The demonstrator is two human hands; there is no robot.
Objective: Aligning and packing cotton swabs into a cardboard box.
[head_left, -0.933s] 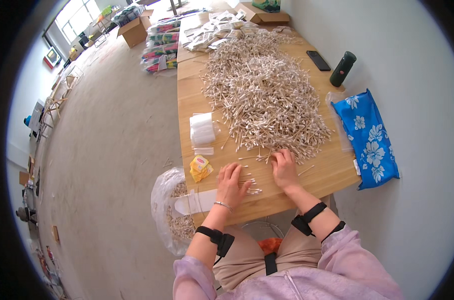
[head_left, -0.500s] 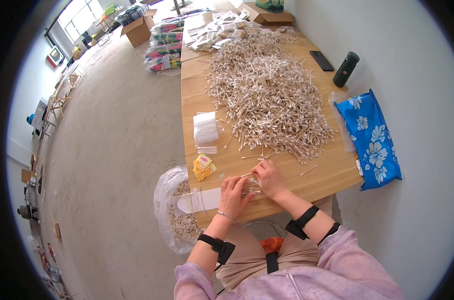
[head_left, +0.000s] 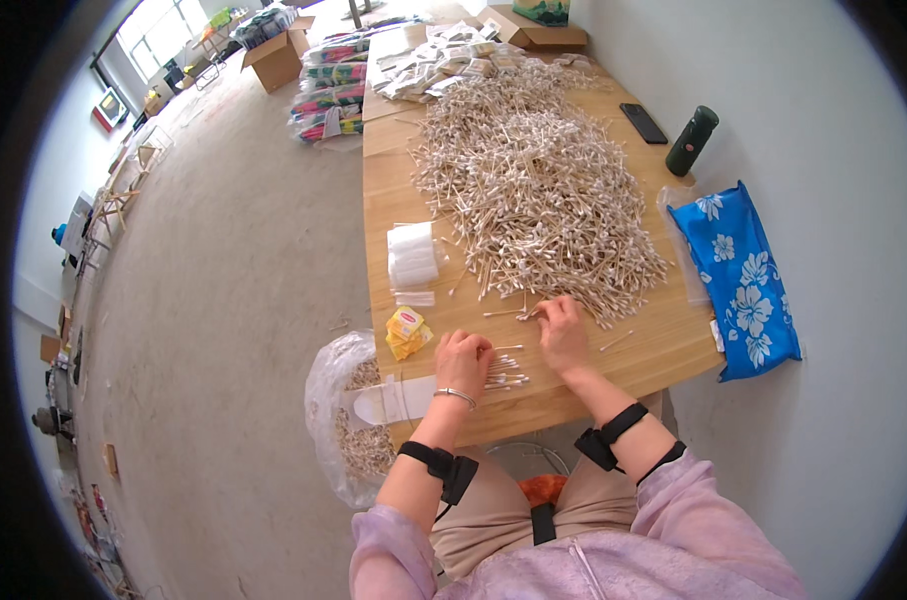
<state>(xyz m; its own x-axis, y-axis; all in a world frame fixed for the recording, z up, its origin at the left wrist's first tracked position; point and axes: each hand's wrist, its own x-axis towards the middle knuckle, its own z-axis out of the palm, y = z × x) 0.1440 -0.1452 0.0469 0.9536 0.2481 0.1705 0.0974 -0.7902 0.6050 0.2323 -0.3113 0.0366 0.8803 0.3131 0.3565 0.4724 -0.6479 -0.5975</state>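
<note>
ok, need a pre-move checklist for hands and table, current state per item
1. Left hand at the small swab row: ok.
2. Row tips even: not ok, they are staggered.
3. Right hand at the near edge of the swab pile: ok.
4. Swab gripped in right fingers: cannot tell, too small.
5. White flat piece fully on table: not ok, its left end overhangs.
6. Phone and bottle away from hands: ok.

No lettering is legible. The small flat yellow cards bear a red printed mark, and the dark green cylindrical bottle a small round emblem, both too small to read.
</note>
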